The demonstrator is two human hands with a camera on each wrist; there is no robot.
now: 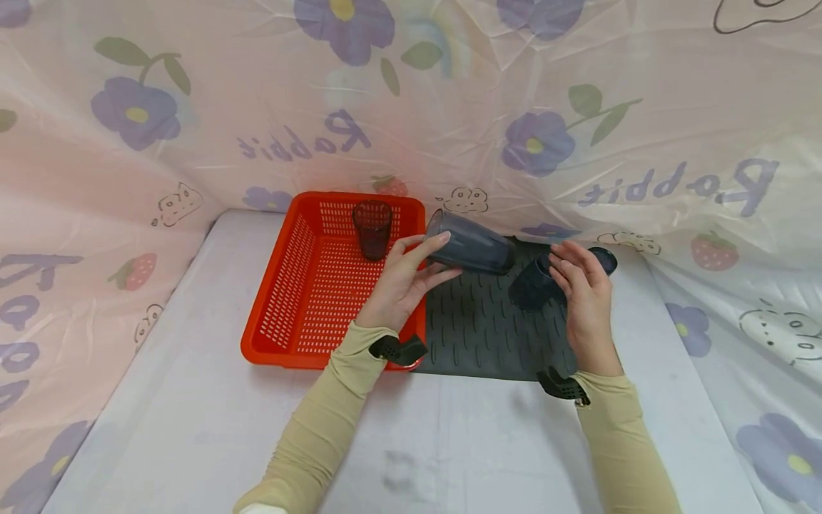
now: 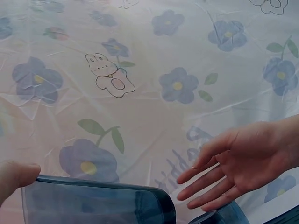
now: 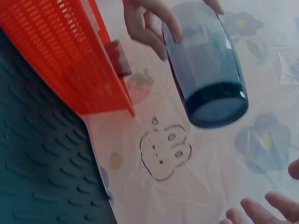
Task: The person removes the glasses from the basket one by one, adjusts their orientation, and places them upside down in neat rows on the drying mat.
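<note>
My left hand (image 1: 399, 287) holds a blue-grey tinted drinking glass (image 1: 472, 245) near its rim, with thumb and fingers round it. The glass is tilted in the air over the mat, its thick base pointing right. My right hand (image 1: 586, 307) is apart from that glass; its fingers look extended in the left wrist view. Beside the right fingers, on the dark ribbed mat (image 1: 481, 339), is a dark glass (image 1: 531, 289). A dark round glass end (image 1: 604, 260) shows behind the hand. Inside the red basket (image 1: 253, 335), another glass (image 1: 372, 232) stands at the back right.
Basket and mat lie side by side on a white-covered table (image 1: 212, 421), the basket to the left. A printed curtain (image 1: 437, 128) with flowers and rabbits hangs close behind them and along both sides.
</note>
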